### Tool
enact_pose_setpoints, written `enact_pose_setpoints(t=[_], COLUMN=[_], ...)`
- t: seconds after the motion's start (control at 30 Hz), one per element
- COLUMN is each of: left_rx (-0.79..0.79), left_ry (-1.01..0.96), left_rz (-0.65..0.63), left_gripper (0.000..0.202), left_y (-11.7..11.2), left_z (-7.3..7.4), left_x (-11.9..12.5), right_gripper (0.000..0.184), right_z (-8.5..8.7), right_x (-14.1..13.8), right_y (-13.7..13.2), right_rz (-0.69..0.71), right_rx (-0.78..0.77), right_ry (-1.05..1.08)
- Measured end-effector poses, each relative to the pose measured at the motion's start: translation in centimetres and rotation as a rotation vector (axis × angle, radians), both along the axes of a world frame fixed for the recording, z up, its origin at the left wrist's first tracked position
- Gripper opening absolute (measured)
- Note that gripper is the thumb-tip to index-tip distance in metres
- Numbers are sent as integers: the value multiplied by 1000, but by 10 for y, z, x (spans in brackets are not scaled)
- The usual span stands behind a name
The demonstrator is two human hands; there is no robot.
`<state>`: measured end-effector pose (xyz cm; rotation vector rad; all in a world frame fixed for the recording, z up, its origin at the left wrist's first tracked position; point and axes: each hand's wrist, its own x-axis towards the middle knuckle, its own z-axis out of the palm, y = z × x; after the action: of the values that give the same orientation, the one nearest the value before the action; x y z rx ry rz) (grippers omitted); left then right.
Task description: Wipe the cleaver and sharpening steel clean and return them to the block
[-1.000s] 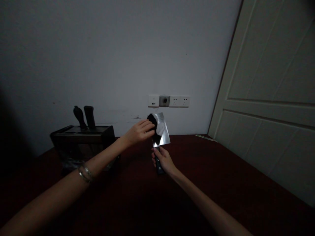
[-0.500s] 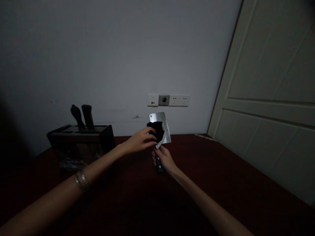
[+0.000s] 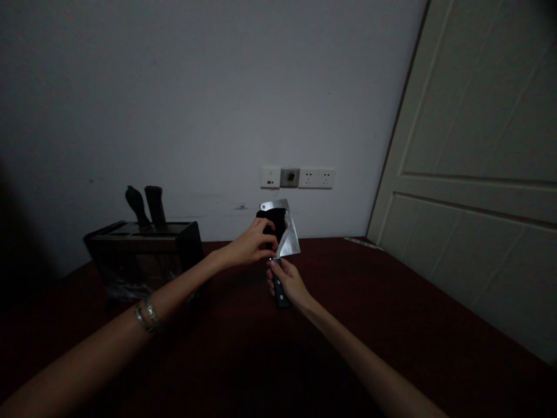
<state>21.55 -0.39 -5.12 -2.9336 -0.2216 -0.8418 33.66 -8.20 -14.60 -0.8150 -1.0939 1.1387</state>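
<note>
A cleaver [image 3: 293,237] with a broad silver blade and a riveted black handle is held upright above the table. My right hand [image 3: 290,281] is wrapped round its handle, thumb near the base of the blade. With curled fingers my left hand [image 3: 252,242] presses a black cloth [image 3: 278,220] with a pale edge against the face of the blade. Part of the blade is hidden behind the cloth; its top corner with a small hole and its right edge show.
A dark knife block [image 3: 143,261] stands at the left with two black handles [image 3: 148,206] sticking up. Wall sockets [image 3: 317,178] sit behind the cleaver. A thin strip [image 3: 364,243] lies at the back right of the dark red table [image 3: 369,302], near the pale panelled door [image 3: 470,232].
My left hand and the black cloth have slid slightly up and left over the blade. The cleaver has tilted a little to the left in my right hand.
</note>
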Motion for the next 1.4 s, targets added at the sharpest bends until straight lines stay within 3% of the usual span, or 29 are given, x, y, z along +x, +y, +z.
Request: enact_pose_setpoints(t=[0.27,0.57,0.83,1.2,1.4], left_rx=[16,103,56,191,209], left_ry=[78,98,98,75,24], left_rz=[-13,28,24,78,132], left_gripper=[9,9,7,7,6], left_y=[-6,-20,-15,-14,-12], left_z=[10,10,10,-1,-5], left_x=[-4,12,-2,22,30], right_gripper=[34,34,35,35,38], right_z=[1,-3,1,-8,-2], right_x=[-2,-1,-1,5,10], right_y=[-2,-1,-2,6,9], right_rz=[18,0,31,-18,-9], right_rx=[9,2,8,13,27], right_ry=[-34,-78,-6,1,52])
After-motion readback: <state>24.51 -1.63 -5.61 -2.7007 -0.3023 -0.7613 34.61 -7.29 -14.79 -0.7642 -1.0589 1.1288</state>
